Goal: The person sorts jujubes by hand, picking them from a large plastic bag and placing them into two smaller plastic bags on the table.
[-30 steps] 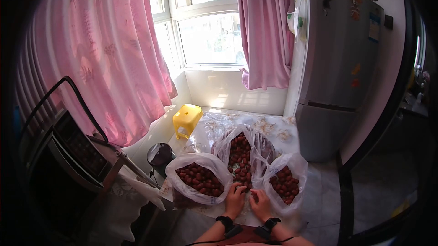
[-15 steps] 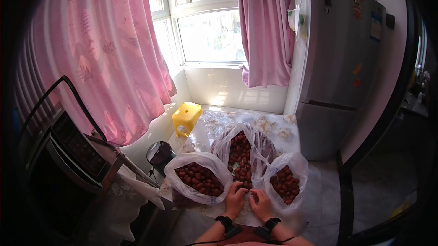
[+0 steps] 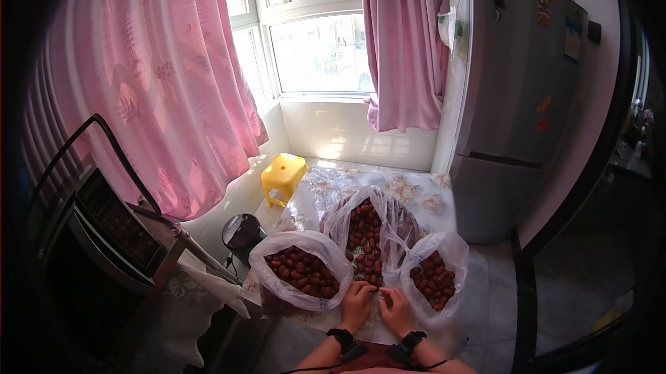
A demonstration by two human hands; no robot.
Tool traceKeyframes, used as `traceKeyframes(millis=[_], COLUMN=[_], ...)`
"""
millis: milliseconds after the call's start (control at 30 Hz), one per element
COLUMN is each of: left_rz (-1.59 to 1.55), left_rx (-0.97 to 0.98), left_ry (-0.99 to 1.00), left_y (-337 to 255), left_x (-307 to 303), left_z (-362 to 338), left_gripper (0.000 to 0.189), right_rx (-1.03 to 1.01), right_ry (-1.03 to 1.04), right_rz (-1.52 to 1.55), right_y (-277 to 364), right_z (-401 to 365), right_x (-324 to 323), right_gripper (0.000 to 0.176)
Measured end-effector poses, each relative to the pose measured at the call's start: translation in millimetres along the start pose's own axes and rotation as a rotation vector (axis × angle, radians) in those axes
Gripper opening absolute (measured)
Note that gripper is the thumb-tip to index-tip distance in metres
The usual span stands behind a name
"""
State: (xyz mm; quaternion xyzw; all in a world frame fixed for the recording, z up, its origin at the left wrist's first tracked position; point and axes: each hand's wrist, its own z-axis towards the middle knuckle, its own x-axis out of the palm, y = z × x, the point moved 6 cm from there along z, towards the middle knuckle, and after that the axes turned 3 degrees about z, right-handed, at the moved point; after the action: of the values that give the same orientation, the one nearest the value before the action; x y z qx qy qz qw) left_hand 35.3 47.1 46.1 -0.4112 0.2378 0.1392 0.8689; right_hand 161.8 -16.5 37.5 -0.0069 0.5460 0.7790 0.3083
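Three clear plastic bags of red dates stand together on a floral-covered table: a left bag [image 3: 267, 249], a middle bag [image 3: 336, 218] and a right bag [image 3: 454, 252]. Loose red dates [image 3: 366, 239] run down the mouth of the middle bag towards me. At its near edge is my left hand [image 3: 356, 303], fingers curled inward and closed. My right hand [image 3: 395, 307] faces it, a small gap away, its fingers bent in a pinch beside the right bag. Whatever either hand holds is too small or hidden to make out. Both wrists wear dark bands.
The floral tablecloth [image 3: 416, 190] extends behind the bags. A yellow stool [image 3: 283, 173] and a dark round-topped appliance [image 3: 243, 233] stand at the left. Further left is a microwave-like oven [image 3: 118, 221]; a grey refrigerator [image 3: 520, 96] rises at the right.
My left hand has drawn back slightly towards me from the dates, its fingers more curled. My right hand stays nearly in place. The bags look the same.
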Motion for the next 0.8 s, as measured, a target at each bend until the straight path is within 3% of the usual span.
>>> traceKeyframes(millis=[800], left_rz=[0.008], left_rx=[0.030], left_ry=[0.018], left_y=[0.0], left_x=[0.6], left_z=[0.3], left_gripper=[0.018], right_rx=[0.007], right_ry=[0.001], right_rz=[0.010], right_y=[0.2], right_z=[0.7], right_x=[0.2], right_gripper=[0.024])
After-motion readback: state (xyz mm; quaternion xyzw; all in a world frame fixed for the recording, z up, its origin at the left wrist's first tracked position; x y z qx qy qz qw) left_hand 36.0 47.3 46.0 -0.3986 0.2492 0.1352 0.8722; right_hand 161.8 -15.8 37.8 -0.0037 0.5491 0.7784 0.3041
